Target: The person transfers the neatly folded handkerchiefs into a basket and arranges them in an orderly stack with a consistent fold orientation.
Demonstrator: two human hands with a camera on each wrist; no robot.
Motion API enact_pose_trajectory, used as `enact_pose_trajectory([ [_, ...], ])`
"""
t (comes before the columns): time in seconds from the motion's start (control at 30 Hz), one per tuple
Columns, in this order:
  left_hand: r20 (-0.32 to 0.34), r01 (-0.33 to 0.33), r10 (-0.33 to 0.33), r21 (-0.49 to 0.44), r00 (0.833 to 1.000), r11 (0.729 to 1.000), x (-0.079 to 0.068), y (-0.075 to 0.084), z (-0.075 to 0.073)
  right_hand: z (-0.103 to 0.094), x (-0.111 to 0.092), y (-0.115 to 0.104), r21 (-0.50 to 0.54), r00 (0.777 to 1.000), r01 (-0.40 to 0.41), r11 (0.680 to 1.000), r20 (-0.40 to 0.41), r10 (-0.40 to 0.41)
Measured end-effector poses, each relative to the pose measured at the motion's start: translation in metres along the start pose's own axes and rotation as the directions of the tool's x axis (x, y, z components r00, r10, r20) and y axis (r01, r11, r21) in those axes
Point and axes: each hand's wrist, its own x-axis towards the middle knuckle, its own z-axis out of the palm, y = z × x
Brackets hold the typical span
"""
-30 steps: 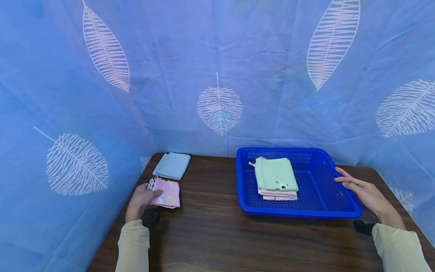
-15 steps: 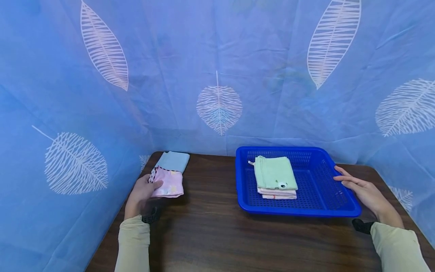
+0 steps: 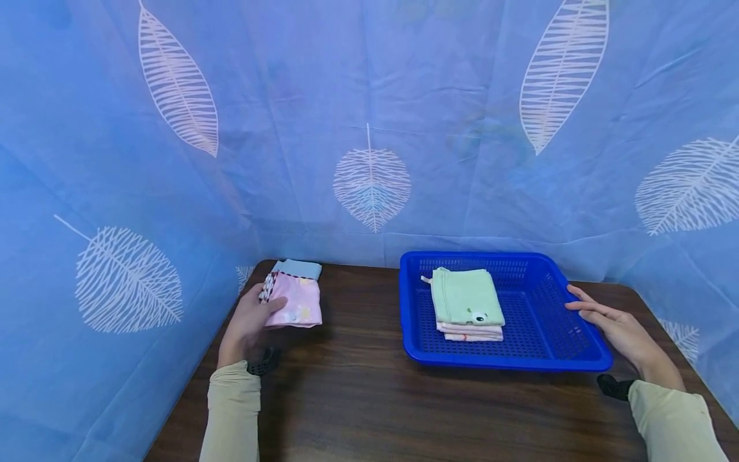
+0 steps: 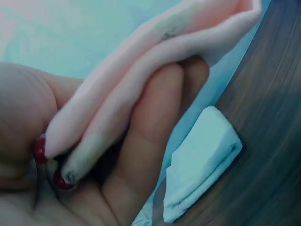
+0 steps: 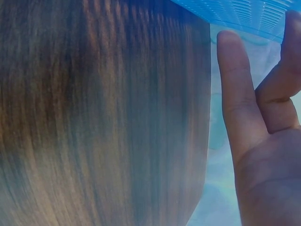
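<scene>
My left hand [image 3: 249, 319] pinches a folded pink towel [image 3: 298, 297] with a dark-and-white patterned edge, thumb on top. Its layers show between thumb and fingers in the left wrist view. Just beyond it lies a folded light-blue towel [image 3: 302, 268], partly covered by the pink one in the head view; the left wrist view shows this blue towel [image 4: 202, 160] on the table, apart from the hand. At the right, my right hand [image 3: 626, 333] touches the right rim of a blue plastic basket [image 3: 508, 366] with extended fingers. Inside the basket, a folded green towel [image 3: 467, 298] tops paler pinkish towels [image 3: 470, 332].
The dark wooden table [image 3: 369, 404] carries everything. A blue curtain [image 3: 369, 77] with white leaf prints hangs close behind the table and along its left and right sides. The basket stands near the back edge.
My left hand has lifted the pink towel and carried it a little away from me and to the right, over part of the blue towel. The right hand and basket stay put.
</scene>
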Motion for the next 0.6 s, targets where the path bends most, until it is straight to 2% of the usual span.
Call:
enact_pose_trajectory([
  [0.23,0.124,-0.003,0.027,-0.186,0.992,0.983,0.007,0.004,0.006,-0.001,0.001,0.001,-0.048,1.0,0.003,0.999,-0.006,-0.004],
  [0.6,0.147,-0.034,0.078,-0.282,0.986,0.959,0.013,0.017,0.017,-0.001,0.001,0.0,-0.067,1.0,-0.02,0.998,-0.003,0.02],
])
